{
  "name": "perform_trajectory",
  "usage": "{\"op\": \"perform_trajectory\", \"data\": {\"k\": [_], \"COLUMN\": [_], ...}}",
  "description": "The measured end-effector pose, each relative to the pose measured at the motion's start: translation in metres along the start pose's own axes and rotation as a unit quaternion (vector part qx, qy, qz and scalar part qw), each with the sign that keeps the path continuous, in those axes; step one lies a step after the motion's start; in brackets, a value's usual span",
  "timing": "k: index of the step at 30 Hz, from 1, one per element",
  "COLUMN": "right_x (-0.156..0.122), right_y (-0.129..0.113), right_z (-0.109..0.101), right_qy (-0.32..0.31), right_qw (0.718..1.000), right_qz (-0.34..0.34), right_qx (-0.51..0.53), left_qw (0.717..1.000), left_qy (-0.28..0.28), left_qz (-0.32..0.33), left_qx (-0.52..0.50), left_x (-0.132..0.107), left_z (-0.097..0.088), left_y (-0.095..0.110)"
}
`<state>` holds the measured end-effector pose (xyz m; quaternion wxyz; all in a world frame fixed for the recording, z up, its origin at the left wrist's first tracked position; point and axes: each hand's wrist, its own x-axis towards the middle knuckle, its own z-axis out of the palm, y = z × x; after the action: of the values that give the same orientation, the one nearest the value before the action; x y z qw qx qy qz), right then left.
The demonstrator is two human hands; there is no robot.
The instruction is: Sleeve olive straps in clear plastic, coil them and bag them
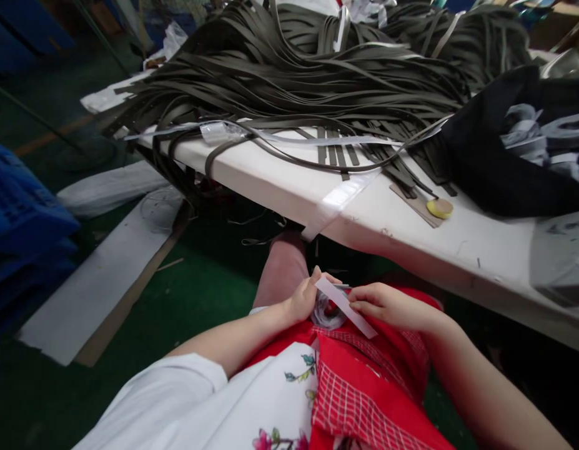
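Over my lap, my left hand is closed on a coil of clear, pale strip, its thumb pointing up. A flat white strip slants across the front of the coil, its upper end by my left thumb and its lower end free. My right hand pinches at the strip's right side with thumb and fingers together. Behind the strip, a thin grey edge runs between the two hands; I cannot make out what it belongs to. The coil rests close against the red apron.
A long white table carries a heap of dark flat strips. A yellow round piece lies near its front edge. At right, a black cloth holds clear coils. Blue crates and a white board are at left.
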<state>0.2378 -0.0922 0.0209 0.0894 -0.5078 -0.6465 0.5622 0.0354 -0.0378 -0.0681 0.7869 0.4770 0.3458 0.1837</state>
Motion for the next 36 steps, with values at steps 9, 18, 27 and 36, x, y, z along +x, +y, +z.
{"op": "perform_trajectory", "data": {"k": [9, 18, 27, 36], "right_x": [0.010, -0.001, -0.049, -0.043], "right_y": [0.028, 0.032, 0.001, -0.032], "right_z": [-0.001, 0.026, -0.005, 0.013], "right_qy": [-0.037, 0.039, 0.200, 0.138], "right_qw": [0.994, 0.983, 0.950, 0.888], "right_qz": [0.023, 0.077, 0.025, 0.053], "right_qx": [0.095, 0.164, -0.239, -0.435], "left_qw": [0.996, 0.994, 0.998, 0.993], "left_qy": [0.039, 0.079, 0.022, -0.006], "left_qz": [0.029, 0.018, -0.048, -0.007], "left_qx": [0.070, 0.074, 0.033, 0.120], "left_x": [0.000, 0.003, 0.017, 0.018], "left_z": [0.005, 0.005, 0.003, 0.011], "left_y": [0.001, -0.005, -0.007, -0.001]}}
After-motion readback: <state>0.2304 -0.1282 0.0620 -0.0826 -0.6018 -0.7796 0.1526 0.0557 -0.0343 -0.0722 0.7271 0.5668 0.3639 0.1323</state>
